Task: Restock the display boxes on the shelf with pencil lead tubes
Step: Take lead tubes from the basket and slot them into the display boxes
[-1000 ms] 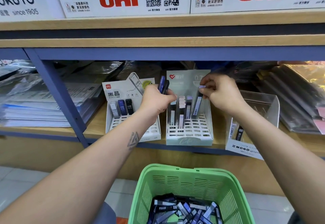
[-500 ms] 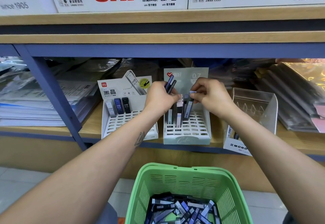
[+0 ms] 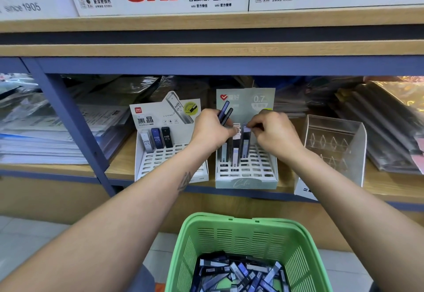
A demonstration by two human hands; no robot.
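my left hand (image 3: 210, 131) was curled round two spare lead tubes (image 3: 226, 114), one blue and one black, their tops sticking up above my knuckles. my right hand (image 3: 274, 134) pinched the pale cap of a dark tube (image 3: 245, 145) standing in the back row of the middle display box (image 3: 246, 172), the one marked 0.7. a few other tubes stood upright beside it in that box, and the front slots of its white grid were bare. the left display box (image 3: 165, 161) held three tubes marked hb 0.5 at its back: grey, blue, black. the clear box (image 3: 337, 145) on the right showed only its dividers. the green basket (image 3: 247, 234) below me held a loose heap of tubes (image 3: 238, 273).
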